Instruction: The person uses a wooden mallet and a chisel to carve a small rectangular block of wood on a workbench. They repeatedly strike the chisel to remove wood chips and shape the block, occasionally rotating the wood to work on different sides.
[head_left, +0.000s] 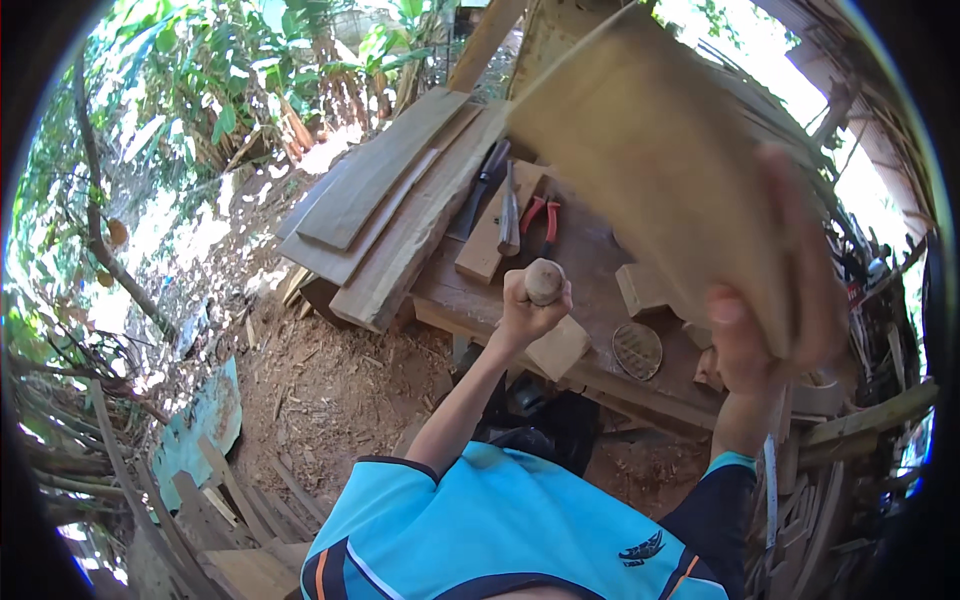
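My left hand (525,312) grips an upright rounded wooden handle (544,280) at the workbench's near edge; what lies below its end is hidden. A small pale wood block (558,348) sits just beside that hand. My right hand (780,320) is closed round a broad tan wooden piece (650,150), blurred and raised over the bench's right half. On the wooden bench (470,316) lie red-handled pliers (550,215), a chisel-like tool (508,225) on a block (478,255), a dark-handled tool (480,190), another block (640,290) and a round carved piece (636,352).
Several long planks (380,180) are stacked over the bench's left side. A dirt slope with wood shavings (290,390), a faded turquoise sheet (195,440) and scrap boards (250,500) lie to the left. Plants (250,80) surround the place; sticks (860,430) crowd the right.
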